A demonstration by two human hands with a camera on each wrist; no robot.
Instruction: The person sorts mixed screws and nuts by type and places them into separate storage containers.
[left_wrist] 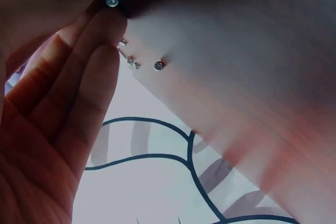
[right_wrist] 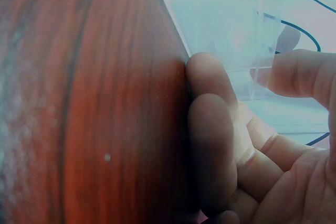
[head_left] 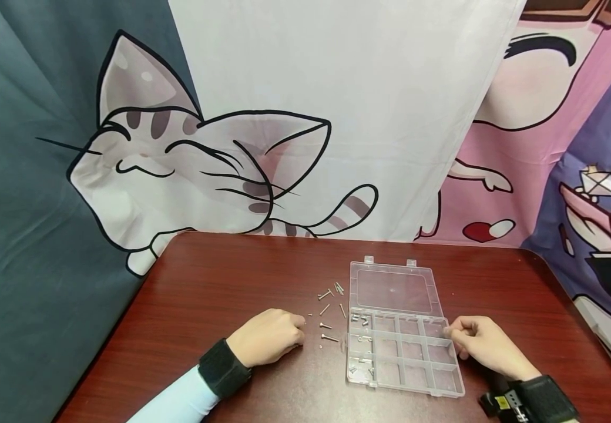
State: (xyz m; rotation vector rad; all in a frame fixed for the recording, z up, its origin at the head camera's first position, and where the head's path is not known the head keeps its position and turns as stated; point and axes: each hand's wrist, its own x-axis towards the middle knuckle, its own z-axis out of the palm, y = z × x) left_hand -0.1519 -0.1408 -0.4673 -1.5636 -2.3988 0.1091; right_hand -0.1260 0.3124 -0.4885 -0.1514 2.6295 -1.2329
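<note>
A clear plastic compartment box [head_left: 415, 351] lies on the table with its lid [head_left: 394, 289] opened back, away from me. Small metal hardware sits in its left-hand column. My right hand [head_left: 487, 346] pinches the box's right edge; in the right wrist view its fingers [right_wrist: 212, 129] lie along the outside, the thumb opposite. Left of the box, my left hand [head_left: 268, 338] is low over the table with its fingers curled. The left wrist view shows a round screw head [left_wrist: 112, 0] between its thumb and fingertips; the shaft is hidden. Two loose screws [head_left: 329, 338] lie just right of this hand.
Further screws [head_left: 325, 294] are scattered between the left hand and the box, with tiny pieces [head_left: 310, 315] near them. The brown table [head_left: 221, 276] ends at a printed cat curtain [head_left: 284, 59]. Each wrist wears a black strap [head_left: 223, 367].
</note>
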